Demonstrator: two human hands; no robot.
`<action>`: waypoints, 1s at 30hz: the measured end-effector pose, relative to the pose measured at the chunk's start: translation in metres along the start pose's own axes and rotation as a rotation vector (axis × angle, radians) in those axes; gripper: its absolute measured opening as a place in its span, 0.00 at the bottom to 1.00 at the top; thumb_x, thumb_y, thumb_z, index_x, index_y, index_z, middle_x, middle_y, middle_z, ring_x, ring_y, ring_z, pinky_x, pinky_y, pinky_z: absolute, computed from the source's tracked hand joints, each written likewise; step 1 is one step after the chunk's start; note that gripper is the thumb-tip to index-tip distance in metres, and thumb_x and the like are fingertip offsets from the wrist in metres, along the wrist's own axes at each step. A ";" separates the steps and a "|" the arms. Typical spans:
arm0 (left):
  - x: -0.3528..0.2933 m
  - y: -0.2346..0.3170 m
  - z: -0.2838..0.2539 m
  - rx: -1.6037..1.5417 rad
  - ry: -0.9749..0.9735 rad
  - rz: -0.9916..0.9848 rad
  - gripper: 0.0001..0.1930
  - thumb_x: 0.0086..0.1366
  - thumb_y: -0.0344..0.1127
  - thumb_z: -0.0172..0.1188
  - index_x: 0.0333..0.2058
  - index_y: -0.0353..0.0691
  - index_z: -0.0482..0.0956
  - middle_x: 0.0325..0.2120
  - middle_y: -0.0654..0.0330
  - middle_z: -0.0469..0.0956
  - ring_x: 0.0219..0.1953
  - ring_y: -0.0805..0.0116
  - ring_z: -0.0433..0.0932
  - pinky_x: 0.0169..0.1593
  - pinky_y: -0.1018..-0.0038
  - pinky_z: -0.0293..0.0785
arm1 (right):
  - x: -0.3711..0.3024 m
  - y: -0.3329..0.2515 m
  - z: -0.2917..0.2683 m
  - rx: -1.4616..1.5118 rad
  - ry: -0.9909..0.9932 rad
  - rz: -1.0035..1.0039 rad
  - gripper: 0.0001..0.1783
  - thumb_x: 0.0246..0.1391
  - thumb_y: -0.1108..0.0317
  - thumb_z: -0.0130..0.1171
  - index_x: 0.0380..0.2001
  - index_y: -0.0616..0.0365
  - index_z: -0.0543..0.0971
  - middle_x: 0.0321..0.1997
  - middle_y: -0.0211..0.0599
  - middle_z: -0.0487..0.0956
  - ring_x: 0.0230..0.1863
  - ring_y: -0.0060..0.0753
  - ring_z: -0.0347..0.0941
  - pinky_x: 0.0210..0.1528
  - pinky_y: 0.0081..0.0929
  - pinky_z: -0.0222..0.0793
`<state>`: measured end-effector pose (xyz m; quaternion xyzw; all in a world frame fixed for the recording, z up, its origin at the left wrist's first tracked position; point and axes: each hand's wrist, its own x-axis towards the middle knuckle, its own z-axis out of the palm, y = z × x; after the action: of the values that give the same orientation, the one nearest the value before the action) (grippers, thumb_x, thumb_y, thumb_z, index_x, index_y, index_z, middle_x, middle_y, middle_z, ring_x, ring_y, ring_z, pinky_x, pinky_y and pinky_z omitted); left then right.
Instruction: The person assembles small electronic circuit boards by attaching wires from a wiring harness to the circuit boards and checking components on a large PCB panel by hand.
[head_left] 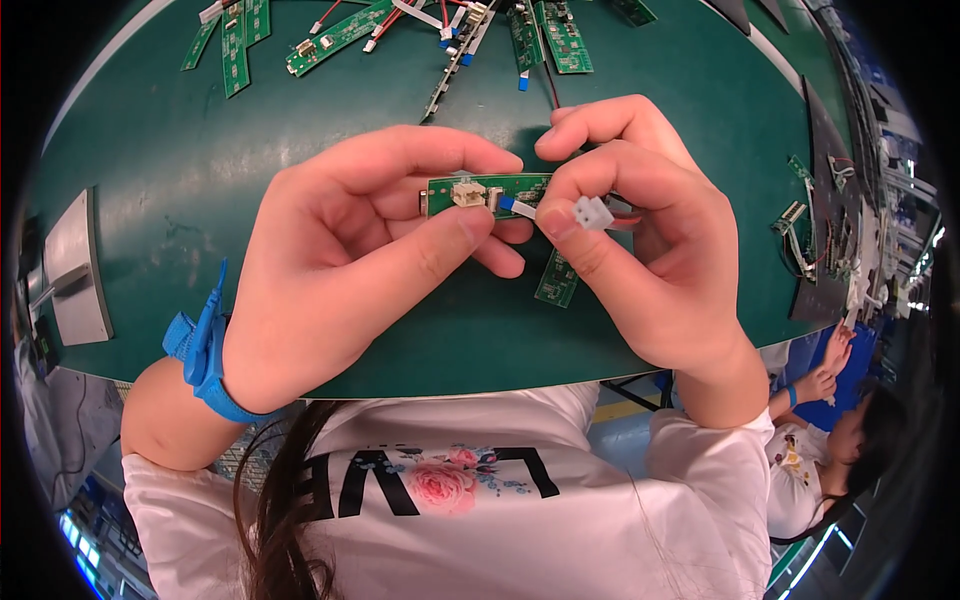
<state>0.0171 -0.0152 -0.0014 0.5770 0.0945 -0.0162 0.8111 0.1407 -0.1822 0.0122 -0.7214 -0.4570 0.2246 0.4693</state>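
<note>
My left hand (345, 235) grips a narrow green circuit board (438, 202) between thumb and fingers. A cream socket (467, 193) stands on the board by the thumb tip. My right hand (655, 235) pinches a flat white ribbon cable (524, 209), whose blue end lies close to a small connector (494, 198) on the board; whether it is seated in there I cannot tell. A white wire plug (592, 212) sticks out over the right thumb and index finger, its wires partly hidden by the hand. Below the fingers hangs another green board (556, 280), its upper part covered.
Several green boards (340, 38) with wires and ribbon cables lie along the table's (160, 150) far side. A metal plate (80, 268) stands at the left edge. More boards rest on a black tray (815, 250) at right. Another person (815, 455) sits at lower right.
</note>
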 end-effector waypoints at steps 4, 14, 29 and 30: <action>-0.001 0.003 0.002 0.019 0.010 -0.012 0.15 0.62 0.22 0.50 0.48 0.28 0.70 0.38 0.51 0.76 0.41 0.62 0.78 0.43 0.70 0.77 | 0.000 0.002 -0.002 -0.029 0.005 -0.061 0.03 0.45 0.81 0.58 0.27 0.64 0.77 0.43 0.44 0.71 0.50 0.37 0.65 0.53 0.29 0.58; 0.000 0.001 0.001 0.032 -0.003 0.000 0.15 0.62 0.23 0.51 0.48 0.28 0.71 0.37 0.51 0.76 0.39 0.63 0.78 0.41 0.71 0.77 | -0.001 0.000 0.001 -0.018 0.010 -0.032 0.03 0.47 0.81 0.58 0.27 0.65 0.76 0.42 0.43 0.71 0.48 0.33 0.65 0.43 0.21 0.63; 0.000 -0.004 0.002 0.030 0.113 0.052 0.12 0.59 0.23 0.55 0.42 0.32 0.71 0.32 0.58 0.77 0.30 0.75 0.76 0.34 0.83 0.71 | 0.003 0.007 0.012 -0.033 0.047 -0.121 0.05 0.46 0.80 0.61 0.29 0.63 0.78 0.40 0.41 0.72 0.41 0.25 0.69 0.38 0.18 0.66; -0.001 -0.004 0.001 0.092 0.133 0.016 0.11 0.59 0.24 0.55 0.41 0.33 0.71 0.30 0.59 0.77 0.28 0.76 0.75 0.33 0.84 0.69 | 0.003 0.007 0.014 -0.014 0.053 -0.114 0.05 0.45 0.80 0.62 0.28 0.63 0.78 0.40 0.40 0.72 0.40 0.25 0.69 0.38 0.18 0.66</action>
<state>0.0156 -0.0170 -0.0043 0.6141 0.1428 0.0241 0.7758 0.1347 -0.1741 0.0005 -0.7032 -0.4864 0.1750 0.4882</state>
